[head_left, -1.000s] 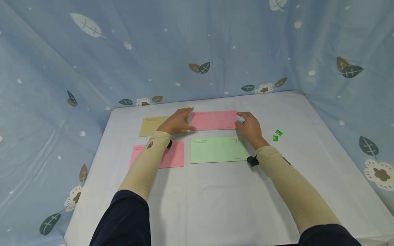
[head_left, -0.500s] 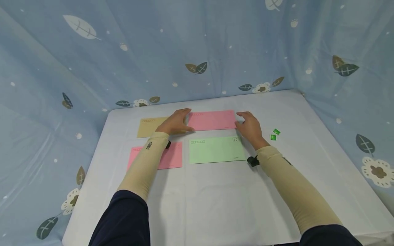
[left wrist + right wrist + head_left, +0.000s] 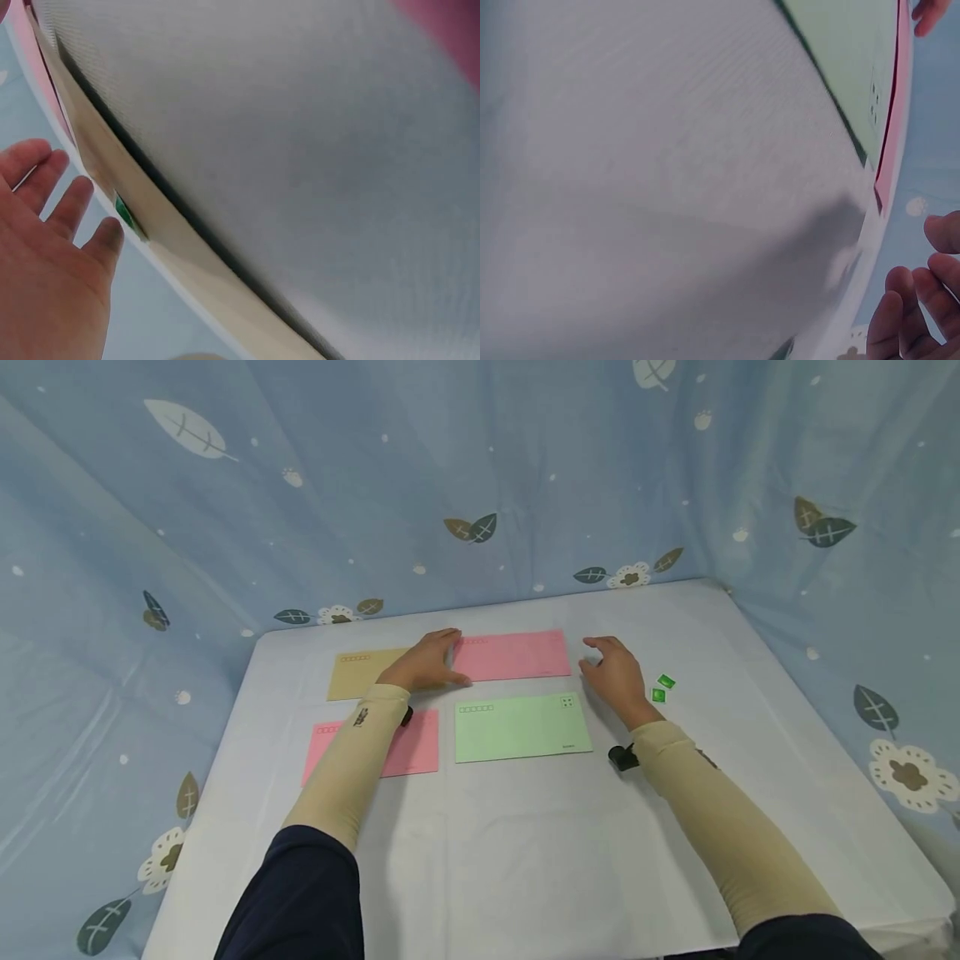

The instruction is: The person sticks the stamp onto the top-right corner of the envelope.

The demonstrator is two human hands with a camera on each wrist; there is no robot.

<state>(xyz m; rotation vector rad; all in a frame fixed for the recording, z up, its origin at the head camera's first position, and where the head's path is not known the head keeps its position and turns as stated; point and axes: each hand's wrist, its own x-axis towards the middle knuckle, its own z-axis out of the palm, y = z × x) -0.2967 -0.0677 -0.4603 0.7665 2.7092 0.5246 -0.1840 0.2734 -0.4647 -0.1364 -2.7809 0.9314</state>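
Left hand (image 3: 422, 662): thumb and fingers spread at left end of pink rectangular paper envelope (image 3: 512, 656); contact unclear. Right hand (image 3: 618, 681): fingers loosely curved, thumb apart, holding nothing, just off right end. Envelope flat between hands, long axis left-right, box-row end leftward, behind light-green rectangular paper envelope (image 3: 522, 729).

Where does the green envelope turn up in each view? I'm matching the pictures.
Head: the green envelope lies slightly below and right of centre.
Left wrist: not in it; the small green patch there is on the tan envelope.
Right wrist: top, right of centre, cut off by the upper edge.
Shared landmark: the far pink envelope, a strip upper left in left wrist, right side in right wrist.
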